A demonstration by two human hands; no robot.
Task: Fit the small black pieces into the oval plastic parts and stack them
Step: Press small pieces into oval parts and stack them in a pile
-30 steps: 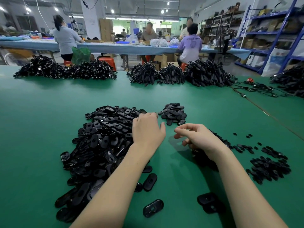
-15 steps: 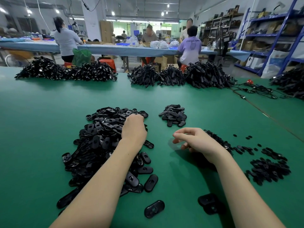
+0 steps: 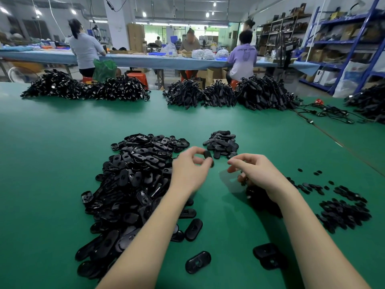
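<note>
Your green table point(image 3: 52, 163) fills most of the view. Along its far edge lie long heaps of black cable bundles point(image 3: 87, 88), and behind them some people sit at a blue workbench point(image 3: 145, 61). In front of your left arm is the big pile of oval plastic parts point(image 3: 133, 180), loose and overlapping. Farther away, just right of this pile, is a smaller heap of oval parts point(image 3: 223, 143). On your right side, the small black pieces point(image 3: 343, 213) are scattered in a flat group, well apart from the big pile. Near the front edge, two single oval parts point(image 3: 198, 262) and point(image 3: 268, 255) lie alone on the table.

Your left hand point(image 3: 190, 172) is lifted above the table and pinches one oval part point(image 3: 208, 156) between thumb and fingertips. Your right hand point(image 3: 258, 174) is just beside it, not touching it, with the fingers curled and thumb and forefinger close together; I cannot tell if something small is between them.
</note>
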